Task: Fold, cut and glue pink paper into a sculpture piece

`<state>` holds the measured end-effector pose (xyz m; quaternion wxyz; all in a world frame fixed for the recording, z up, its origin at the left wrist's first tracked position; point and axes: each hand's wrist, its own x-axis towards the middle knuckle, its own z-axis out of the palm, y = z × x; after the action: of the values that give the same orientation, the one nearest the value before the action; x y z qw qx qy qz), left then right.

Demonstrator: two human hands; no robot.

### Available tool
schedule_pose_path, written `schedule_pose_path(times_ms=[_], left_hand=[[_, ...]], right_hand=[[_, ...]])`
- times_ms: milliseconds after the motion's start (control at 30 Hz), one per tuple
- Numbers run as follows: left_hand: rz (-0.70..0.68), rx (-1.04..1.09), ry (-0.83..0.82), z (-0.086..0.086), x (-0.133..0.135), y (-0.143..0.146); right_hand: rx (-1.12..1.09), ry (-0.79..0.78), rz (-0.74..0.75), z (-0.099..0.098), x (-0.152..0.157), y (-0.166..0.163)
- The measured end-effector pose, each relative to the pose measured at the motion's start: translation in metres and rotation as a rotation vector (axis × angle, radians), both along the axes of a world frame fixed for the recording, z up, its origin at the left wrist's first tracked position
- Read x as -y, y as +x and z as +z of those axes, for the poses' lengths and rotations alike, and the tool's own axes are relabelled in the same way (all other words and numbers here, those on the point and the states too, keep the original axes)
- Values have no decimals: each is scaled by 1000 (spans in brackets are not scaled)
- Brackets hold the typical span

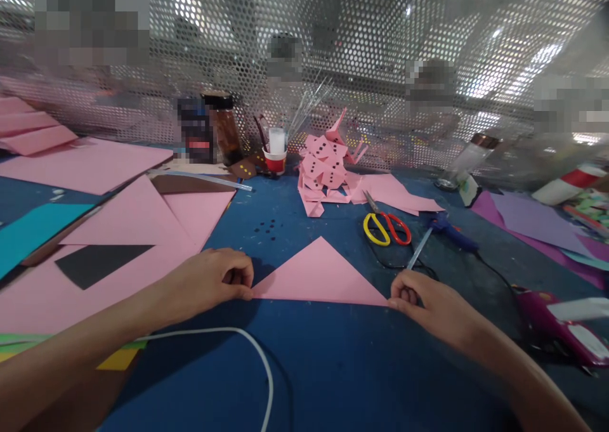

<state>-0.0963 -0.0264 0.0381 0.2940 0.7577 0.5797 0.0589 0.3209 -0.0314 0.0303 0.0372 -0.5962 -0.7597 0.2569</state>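
A pink paper triangle (320,274) lies on the blue table with its peak pointing away from me and its long edge nearest me. My left hand (227,276) pinches the triangle's left corner between thumb and fingers. At the opposite corner, my right hand (415,295) pinches the paper in the same way. Scissors (386,226) with one yellow and one red handle lie open beyond the right corner. Behind the triangle stands a folded pink paper figure (324,165) with small black squares on it. Several tiny black bits (266,229) are scattered before it.
Pink sheets (137,219) and a black paper piece (102,264) lie at left. A blue glue gun (450,229) with its cord and purple paper (537,219) are at right. A white cable (257,349) curves across the front. Jars, a cup (275,160) and a perforated metal screen stand behind.
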Motion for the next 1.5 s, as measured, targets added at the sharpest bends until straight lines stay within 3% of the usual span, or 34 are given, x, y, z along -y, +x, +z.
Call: schedule_pose_path(times_ms=[433,633,900,1167,1367,1433,1500], left_hand=[[-46,75,-29,1,-3,-7],[-129,102,63,0,7,-5],[-153,92,220,-4,18,17],[-226,157,231,-10,10,53],[-222,132,239,-15,8,57],[-202,141,231,-16,8,57],[-163,155,206,-16,9,58]], right_hand=[[-88,-42,10,-1,-4,8],[-74,-63,21,-1,-6,9],[-78,-71,22,3,-6,7],[-98,-59,7,4,-4,4],[-77,-69,28,7,-4,6],[-67,-3,58,10,-2,7],[-57,172,62,13,1,3]])
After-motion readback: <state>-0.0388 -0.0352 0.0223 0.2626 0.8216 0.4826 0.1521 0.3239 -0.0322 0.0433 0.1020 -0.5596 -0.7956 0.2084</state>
